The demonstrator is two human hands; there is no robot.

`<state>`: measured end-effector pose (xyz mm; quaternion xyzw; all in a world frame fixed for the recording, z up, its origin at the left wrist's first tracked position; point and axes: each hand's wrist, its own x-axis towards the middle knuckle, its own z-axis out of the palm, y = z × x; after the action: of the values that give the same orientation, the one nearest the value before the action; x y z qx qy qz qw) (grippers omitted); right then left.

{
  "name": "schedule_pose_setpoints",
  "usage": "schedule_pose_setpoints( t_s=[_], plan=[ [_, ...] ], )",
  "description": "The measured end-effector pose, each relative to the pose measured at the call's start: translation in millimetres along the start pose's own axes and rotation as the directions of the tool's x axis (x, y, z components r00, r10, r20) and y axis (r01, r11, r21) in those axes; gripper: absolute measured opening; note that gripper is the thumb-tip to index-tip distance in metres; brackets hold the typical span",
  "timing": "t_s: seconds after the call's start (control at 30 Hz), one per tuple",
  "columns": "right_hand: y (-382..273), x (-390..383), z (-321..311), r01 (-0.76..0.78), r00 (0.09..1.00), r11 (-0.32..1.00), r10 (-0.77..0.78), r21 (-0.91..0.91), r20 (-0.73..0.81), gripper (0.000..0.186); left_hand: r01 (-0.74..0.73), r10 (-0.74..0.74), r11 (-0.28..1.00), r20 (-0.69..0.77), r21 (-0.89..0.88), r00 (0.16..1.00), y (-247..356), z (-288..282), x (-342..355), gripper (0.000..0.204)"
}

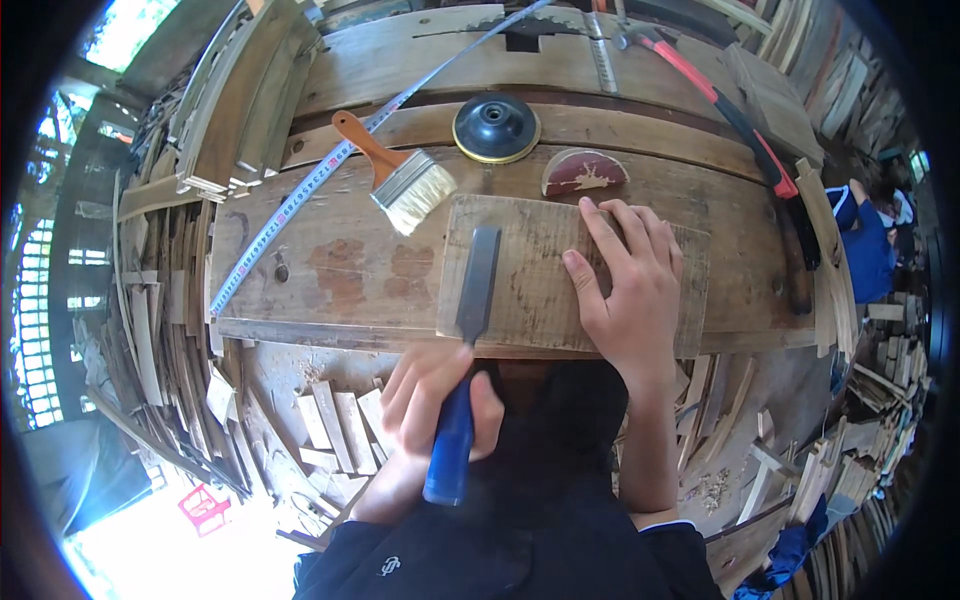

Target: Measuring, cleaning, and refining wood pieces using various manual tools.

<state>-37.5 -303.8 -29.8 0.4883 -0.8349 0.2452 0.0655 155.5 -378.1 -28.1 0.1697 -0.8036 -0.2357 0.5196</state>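
Note:
My left hand (428, 398) is closed round the blue handle of a chisel (478, 280), whose steel blade lies over the left part of a rough wooden board (530, 280) at the bench's front edge. My right hand (625, 280) rests on the right part of that board, fingers apart and pressing flat. Behind the board lie a paintbrush (408, 190) with a wooden handle, a round black backing pad (496, 128) and a half-round maroon piece (585, 172).
The bench (750, 250) holds a tape measure (280, 220), a ruler (604, 55) and a red-and-black handled hammer (720, 110). Stacked planks (230, 100) stand at the left; offcuts (330, 430) lie on the floor. A person in blue (865, 250) is at the far right.

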Motion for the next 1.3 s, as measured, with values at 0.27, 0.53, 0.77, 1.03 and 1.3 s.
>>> schedule_pose_setpoints(
  t_s=[0.27, 0.53, 0.77, 1.03, 1.3],
  plan=[
    [-3.0, -4.3, 0.2, -0.037, 0.999, 0.996, 0.035, -0.081, -0.032, 0.045, 0.026, -0.026, 1.000, 0.013, 0.002, 1.000, -2.6, 6.4, 2.1, 0.023],
    [1.7, -4.7, 2.0, -0.027, 0.999, 0.997, 0.024, -0.071, -0.041, 0.045, -0.002, 0.003, 1.000, 0.066, -0.016, 0.998, 0.9, -11.9, -15.8, 0.024],
    [4.5, -2.5, 0.4, 0.008, 1.000, 1.000, -0.009, -0.023, -0.023, 0.045, 0.088, -0.088, 0.996, 0.002, 0.006, 0.996, -18.5, 10.1, 1.8, 0.023],
    [-5.3, 8.8, -18.1, 0.242, 0.918, 0.963, -0.266, 0.115, 0.294, 0.111, 0.401, -0.393, 0.916, 0.160, -0.020, 0.906, 17.4, -48.0, -41.2, 0.061],
    [-12.6, 21.2, 1.2, 0.341, 0.877, 0.937, -0.344, 0.072, 0.335, 0.121, 0.773, -0.680, 0.351, 0.424, -0.528, 0.599, 50.7, -81.3, -45.6, 0.081]
  ],
)
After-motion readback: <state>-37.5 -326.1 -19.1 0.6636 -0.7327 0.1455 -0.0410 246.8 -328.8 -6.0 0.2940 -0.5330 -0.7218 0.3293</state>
